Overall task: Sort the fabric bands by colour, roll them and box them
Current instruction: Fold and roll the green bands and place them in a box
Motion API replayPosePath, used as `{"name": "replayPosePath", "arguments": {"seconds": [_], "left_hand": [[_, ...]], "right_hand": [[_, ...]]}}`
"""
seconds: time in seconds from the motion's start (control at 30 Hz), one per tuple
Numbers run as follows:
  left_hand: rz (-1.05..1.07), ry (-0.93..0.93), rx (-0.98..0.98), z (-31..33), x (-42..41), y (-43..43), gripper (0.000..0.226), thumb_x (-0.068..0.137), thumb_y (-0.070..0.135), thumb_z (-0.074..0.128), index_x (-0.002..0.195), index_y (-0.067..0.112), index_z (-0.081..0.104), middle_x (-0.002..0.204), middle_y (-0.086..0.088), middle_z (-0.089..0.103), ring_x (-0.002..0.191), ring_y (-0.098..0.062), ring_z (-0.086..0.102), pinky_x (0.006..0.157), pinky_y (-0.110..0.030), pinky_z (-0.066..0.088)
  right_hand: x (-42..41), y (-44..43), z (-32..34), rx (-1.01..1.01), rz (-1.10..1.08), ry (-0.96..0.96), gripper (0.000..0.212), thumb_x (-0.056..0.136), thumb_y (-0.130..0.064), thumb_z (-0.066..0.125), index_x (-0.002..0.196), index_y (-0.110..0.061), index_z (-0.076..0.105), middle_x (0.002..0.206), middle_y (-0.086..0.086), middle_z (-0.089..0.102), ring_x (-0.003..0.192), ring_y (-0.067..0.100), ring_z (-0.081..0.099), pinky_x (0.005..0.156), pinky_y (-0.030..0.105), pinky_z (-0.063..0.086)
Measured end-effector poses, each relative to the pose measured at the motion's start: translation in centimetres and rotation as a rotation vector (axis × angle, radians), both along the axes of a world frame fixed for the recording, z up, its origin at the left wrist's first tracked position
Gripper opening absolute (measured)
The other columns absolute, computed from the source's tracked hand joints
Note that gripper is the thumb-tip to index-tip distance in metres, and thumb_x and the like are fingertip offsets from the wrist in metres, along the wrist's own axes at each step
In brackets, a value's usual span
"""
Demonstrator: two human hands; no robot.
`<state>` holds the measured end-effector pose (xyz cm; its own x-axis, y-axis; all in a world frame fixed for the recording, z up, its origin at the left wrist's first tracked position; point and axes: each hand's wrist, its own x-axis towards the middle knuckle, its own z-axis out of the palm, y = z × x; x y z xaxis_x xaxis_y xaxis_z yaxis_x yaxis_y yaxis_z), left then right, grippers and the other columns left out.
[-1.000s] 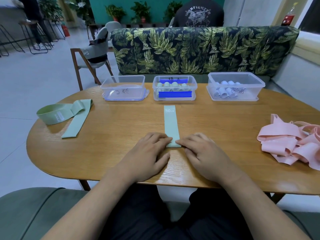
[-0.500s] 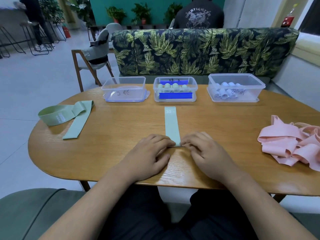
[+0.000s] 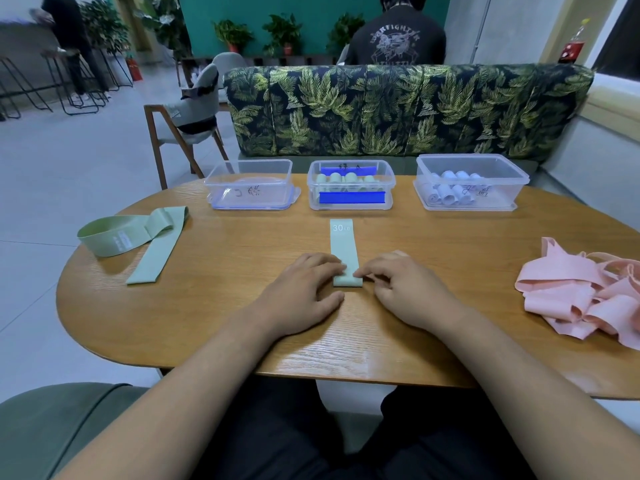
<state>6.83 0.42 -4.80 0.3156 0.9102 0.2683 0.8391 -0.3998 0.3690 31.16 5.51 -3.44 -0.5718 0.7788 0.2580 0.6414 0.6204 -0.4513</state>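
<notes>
A pale green fabric band (image 3: 342, 244) marked "30" lies lengthwise in the middle of the wooden table (image 3: 214, 306). Its near end is turned over into a small roll. My left hand (image 3: 304, 292) and my right hand (image 3: 401, 289) sit on either side of that roll, fingertips pinching its ends. Two more green bands (image 3: 138, 237) lie at the table's left. A heap of pink bands (image 3: 585, 292) lies at the right. Three clear boxes stand at the back: the left box (image 3: 249, 185) holds no rolls, the middle box (image 3: 351, 185) holds green rolls, the right box (image 3: 471, 183) holds pale rolls.
A leaf-patterned sofa back (image 3: 398, 109) runs behind the boxes, with a person in a dark shirt (image 3: 394, 36) beyond it. A wooden chair (image 3: 187, 126) stands at the back left. The table's near edge crosses above my lap.
The near end of the green band has been rolled over once, away from me. Both hands shifted slightly forward with it.
</notes>
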Motion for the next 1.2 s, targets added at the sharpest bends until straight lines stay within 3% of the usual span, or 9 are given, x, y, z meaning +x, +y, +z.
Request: {"name": "replayPosePath", "arguments": {"seconds": [0.17,0.4,0.63,0.9,1.07,1.2], "left_hand": [[-0.064,-0.029,0.138,0.1,0.2,-0.7,0.027,0.095,0.020,0.066,0.122,0.022,0.066,0.118,0.009,0.062,0.115,-0.017,0.056,0.102,-0.039,0.046],[-0.063,-0.024,0.139,0.0,0.2,-0.6,0.027,0.096,0.022,0.058,0.122,0.022,0.067,0.119,0.010,0.064,0.114,-0.016,0.058,0.102,-0.039,0.046],[-0.020,-0.026,0.110,0.0,0.1,-0.3,0.031,0.097,0.024,0.055,0.126,0.025,0.066,0.119,0.013,0.063,0.114,-0.014,0.057,0.102,-0.039,0.047],[0.077,0.041,0.086,-0.1,0.4,0.5,0.043,0.101,0.031,0.054,0.143,0.026,0.063,0.137,0.008,0.059,0.134,-0.015,0.043,0.111,-0.043,0.043],[0.085,0.070,0.033,-0.2,0.3,0.9,0.056,0.102,0.034,0.050,0.157,0.028,0.047,0.152,0.005,0.047,0.143,-0.016,0.033,0.118,-0.044,0.037],[0.003,0.044,0.087,0.0,0.3,0.6,0.055,0.097,0.025,0.055,0.151,0.029,0.049,0.142,0.006,0.052,0.134,-0.017,0.044,0.114,-0.041,0.040]], "right_hand": [[-0.4,0.4,-1.0,0.011,-0.035,0.082,0.039,0.091,-0.007,0.059,0.110,-0.033,0.081,0.103,-0.021,0.068,0.101,0.001,0.048,0.095,0.035,0.048],[0.0,-0.5,-1.5,0.049,-0.093,0.211,0.046,0.088,-0.001,0.056,0.116,-0.031,0.076,0.110,-0.024,0.065,0.104,0.001,0.052,0.092,0.020,0.043],[-0.3,-0.7,-1.6,0.065,-0.031,0.135,0.040,0.087,-0.003,0.051,0.099,-0.035,0.072,0.106,-0.026,0.063,0.104,-0.004,0.048,0.088,0.032,0.048],[-0.7,-0.2,-1.6,0.016,-0.088,0.067,0.041,0.093,-0.010,0.053,0.120,-0.039,0.065,0.115,-0.026,0.064,0.111,0.005,0.050,0.097,0.041,0.047],[-0.8,0.0,-1.8,0.015,-0.113,0.030,0.047,0.093,-0.014,0.052,0.132,-0.038,0.064,0.130,-0.021,0.066,0.121,0.010,0.049,0.105,0.044,0.045],[-0.7,0.2,-2.0,0.015,-0.116,0.021,0.046,0.095,-0.018,0.050,0.135,-0.038,0.063,0.132,-0.022,0.065,0.123,0.009,0.047,0.107,0.045,0.044]]}}
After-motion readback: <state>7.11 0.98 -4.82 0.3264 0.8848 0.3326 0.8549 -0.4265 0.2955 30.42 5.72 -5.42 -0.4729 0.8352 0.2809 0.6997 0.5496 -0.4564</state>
